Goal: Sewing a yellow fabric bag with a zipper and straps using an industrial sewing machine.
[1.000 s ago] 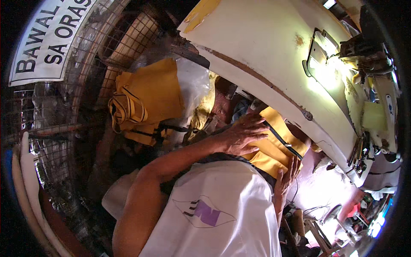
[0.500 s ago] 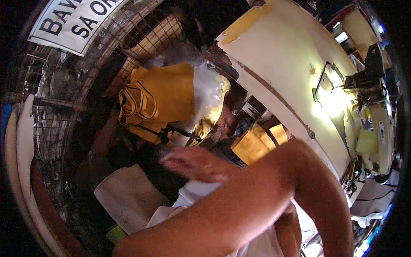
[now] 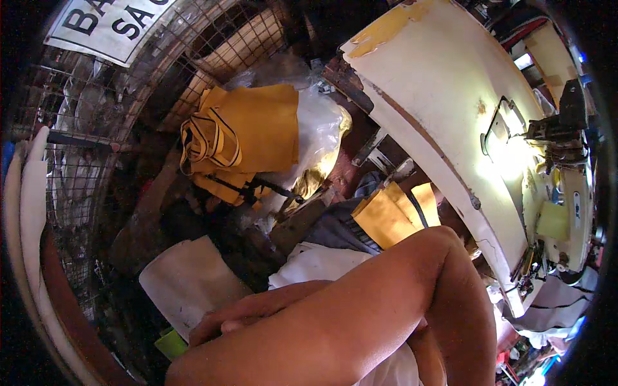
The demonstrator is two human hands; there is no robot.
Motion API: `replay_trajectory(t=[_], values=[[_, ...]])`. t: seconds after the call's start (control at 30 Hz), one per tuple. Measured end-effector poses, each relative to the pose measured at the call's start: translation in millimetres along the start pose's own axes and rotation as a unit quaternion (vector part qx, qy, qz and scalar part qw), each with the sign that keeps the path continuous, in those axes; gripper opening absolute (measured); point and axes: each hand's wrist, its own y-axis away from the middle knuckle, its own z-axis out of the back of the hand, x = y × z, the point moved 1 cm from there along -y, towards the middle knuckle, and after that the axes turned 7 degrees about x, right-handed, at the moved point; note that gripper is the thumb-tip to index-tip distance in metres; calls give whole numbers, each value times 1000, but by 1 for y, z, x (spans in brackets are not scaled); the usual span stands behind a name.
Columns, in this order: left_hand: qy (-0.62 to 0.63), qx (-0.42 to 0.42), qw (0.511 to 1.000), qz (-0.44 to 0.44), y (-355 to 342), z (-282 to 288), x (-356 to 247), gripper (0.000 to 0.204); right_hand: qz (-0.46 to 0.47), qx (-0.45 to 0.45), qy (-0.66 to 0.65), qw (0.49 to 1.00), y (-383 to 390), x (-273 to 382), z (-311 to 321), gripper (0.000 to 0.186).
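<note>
My bent bare arm crosses the foreground, elbow raised at the right. Under it, at the lower left, my left hand shows its fingers stretched leftward with nothing in them; the rest of the hand is hidden by the arm. My right hand is out of sight. Beyond the elbow, folded yellow cloth bags with a black strap lie on my lap, untouched. A pile of yellow bags with black-edged handles sits farther left against a clear plastic sack.
A cream sewing table curves along the right, with a lit sewing machine on it. Wire mesh and a white sign close off the left. A pale sack lies low beside my white shirt.
My left hand left the yellow bags on my lap and swung back leftward and down. My elbow rose into the foreground, and the right hand dropped out of view.
</note>
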Motion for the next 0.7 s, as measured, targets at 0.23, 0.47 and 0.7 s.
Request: replay_trajectory(t=[0.23,0.47,0.7], values=[[2,-2,1000,7,8,-4,0,22,-2,-9,20,1000,3,-9,6,21],[6,-10,1000,18,15,-8,-1,21,-3,-10,32,999,7,-8,7,19],[9,-15,999,31,21,-10,-2,21,0,-12,35,999,8,-15,9,18]])
